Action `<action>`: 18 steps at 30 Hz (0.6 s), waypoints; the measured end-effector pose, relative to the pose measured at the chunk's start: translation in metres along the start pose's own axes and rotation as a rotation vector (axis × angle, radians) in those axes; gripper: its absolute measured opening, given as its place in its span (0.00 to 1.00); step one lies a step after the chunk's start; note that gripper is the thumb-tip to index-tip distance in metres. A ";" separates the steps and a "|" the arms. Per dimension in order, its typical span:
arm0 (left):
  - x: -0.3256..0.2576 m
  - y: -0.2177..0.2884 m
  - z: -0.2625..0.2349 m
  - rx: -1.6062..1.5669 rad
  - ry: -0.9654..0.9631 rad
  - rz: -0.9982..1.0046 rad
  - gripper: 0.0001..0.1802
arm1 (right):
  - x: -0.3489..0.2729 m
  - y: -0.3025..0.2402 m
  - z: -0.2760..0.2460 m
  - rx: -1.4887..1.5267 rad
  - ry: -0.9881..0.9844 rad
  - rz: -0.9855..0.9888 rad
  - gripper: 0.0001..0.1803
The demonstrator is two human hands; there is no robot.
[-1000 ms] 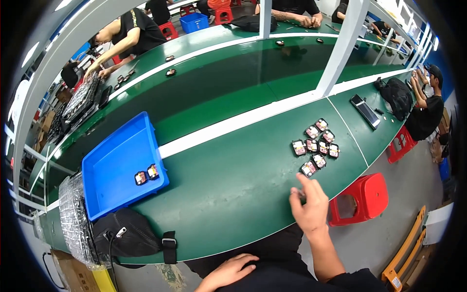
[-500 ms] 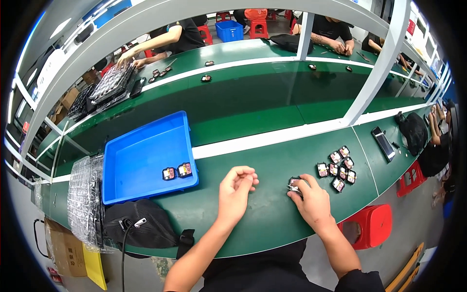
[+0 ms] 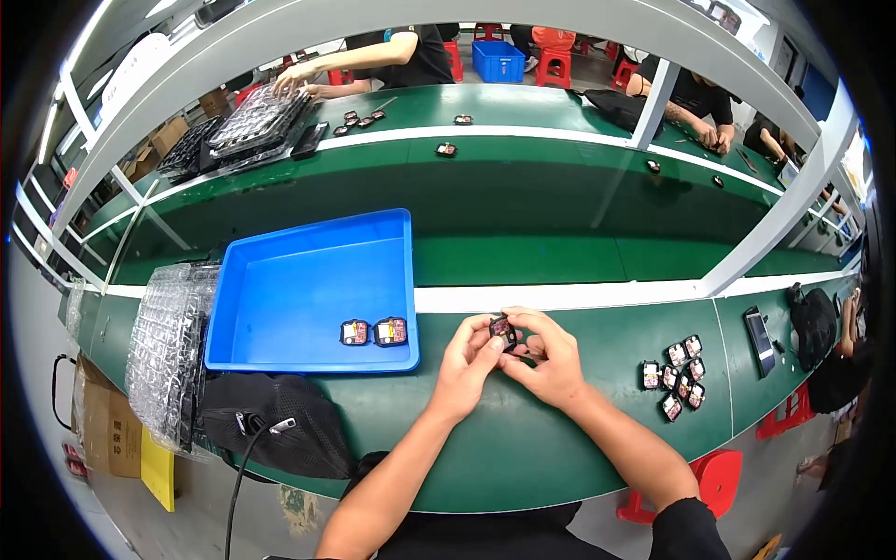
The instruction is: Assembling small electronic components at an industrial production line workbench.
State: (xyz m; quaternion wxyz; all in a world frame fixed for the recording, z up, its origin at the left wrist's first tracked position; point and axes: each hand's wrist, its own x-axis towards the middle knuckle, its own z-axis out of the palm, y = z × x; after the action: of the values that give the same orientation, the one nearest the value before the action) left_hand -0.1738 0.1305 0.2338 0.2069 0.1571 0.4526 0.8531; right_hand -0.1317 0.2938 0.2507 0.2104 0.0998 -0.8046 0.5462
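- A small, dark, squarish part with a reddish face (image 3: pixel 502 329) was pinched between the left hand (image 3: pixel 467 366) and right hand (image 3: pixel 549 359), fingers closed on it.
- Its long axis could not be told.
- A blue plastic tray (image 3: pixel 308 280) lay to the left.

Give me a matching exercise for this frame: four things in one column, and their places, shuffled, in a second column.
Things:
1. small black part
2. blue tray
3. cluster of small parts
4. stack of clear blister trays

Places:
A. on the green table, right of the hands
B. left of the blue tray, at the table's edge
C. held between the left hand and the right hand
D. on the table, left of the hands, with two parts inside

Pairs: 1-C, 2-D, 3-A, 4-B
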 end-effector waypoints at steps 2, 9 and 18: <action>0.001 0.000 -0.006 -0.042 -0.054 -0.049 0.19 | 0.001 0.004 0.002 -0.011 -0.012 -0.043 0.31; 0.006 0.003 -0.013 -0.123 -0.046 -0.087 0.20 | 0.005 0.006 -0.004 -0.004 -0.043 -0.072 0.37; 0.007 0.007 -0.009 -0.067 0.054 -0.142 0.23 | 0.009 0.009 -0.012 0.013 -0.098 -0.017 0.35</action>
State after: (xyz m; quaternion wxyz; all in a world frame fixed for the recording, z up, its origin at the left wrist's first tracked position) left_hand -0.1854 0.1241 0.2356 0.2599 0.0944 0.4392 0.8548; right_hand -0.1408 0.3085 0.2509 0.1747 0.1349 -0.8094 0.5441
